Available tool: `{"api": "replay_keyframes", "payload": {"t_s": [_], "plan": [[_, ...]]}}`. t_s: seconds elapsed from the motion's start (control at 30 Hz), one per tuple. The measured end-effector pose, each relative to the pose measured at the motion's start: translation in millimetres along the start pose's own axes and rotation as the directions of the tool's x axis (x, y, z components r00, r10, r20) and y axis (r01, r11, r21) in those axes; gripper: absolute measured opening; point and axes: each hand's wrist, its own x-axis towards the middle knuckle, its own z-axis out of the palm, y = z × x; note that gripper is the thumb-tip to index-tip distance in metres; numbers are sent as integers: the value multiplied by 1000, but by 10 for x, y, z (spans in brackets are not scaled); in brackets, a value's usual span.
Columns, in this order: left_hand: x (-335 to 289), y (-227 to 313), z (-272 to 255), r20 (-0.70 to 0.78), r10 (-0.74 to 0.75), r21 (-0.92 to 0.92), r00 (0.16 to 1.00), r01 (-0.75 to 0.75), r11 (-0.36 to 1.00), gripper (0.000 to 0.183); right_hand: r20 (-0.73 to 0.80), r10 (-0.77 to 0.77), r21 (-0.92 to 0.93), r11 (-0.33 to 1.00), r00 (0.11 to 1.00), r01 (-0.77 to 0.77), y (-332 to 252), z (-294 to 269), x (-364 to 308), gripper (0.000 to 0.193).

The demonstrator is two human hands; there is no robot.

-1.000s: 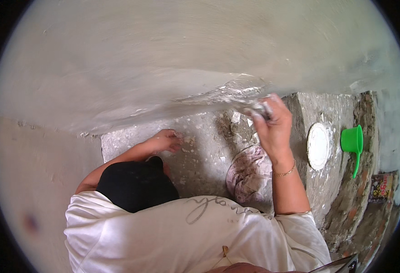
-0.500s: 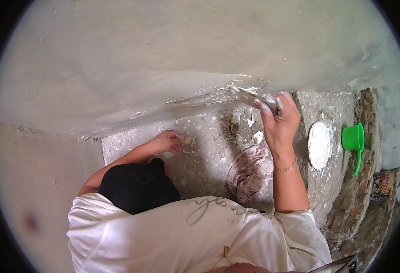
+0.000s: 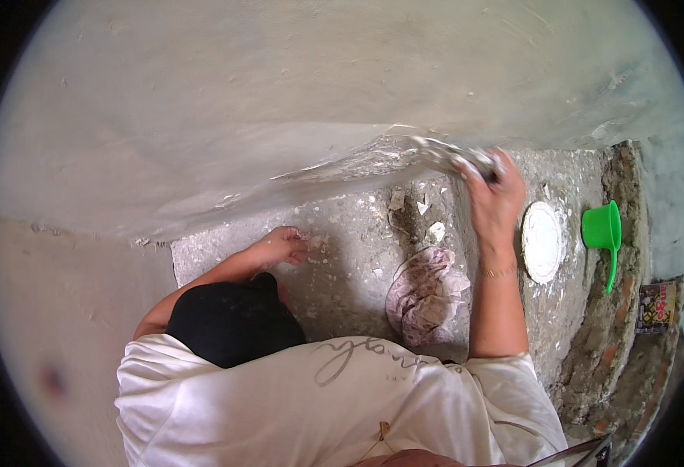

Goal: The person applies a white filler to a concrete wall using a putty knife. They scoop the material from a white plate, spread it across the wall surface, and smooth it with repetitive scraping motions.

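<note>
Shifted rightward, right hand (image 3: 499, 198) grips a blurred, seemingly flat tool (image 3: 445, 155)

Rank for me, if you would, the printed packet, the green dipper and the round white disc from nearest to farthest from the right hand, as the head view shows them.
1. Round white disc: just to the right of the right hand, slightly lower in the picture.
2. Green dipper: farther right.
3. Printed packet: farthest right and lowest of the three.
</note>
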Motion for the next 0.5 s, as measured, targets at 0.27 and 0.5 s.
{"api": "replay_keyframes", "payload": {"t_s": [0.27, 0.5], "plan": [[107, -78, -4, 6, -42, -11, 999, 42, 999, 26, -209, -426, -278, 889, 880, 364, 100, 377, -420, 29], [113, -115, -17, 25, -66, -49, 998, 67, 997, 27, 70, -427, -125, 893, 902, 432, 132, 1040, -962, 23]]}}
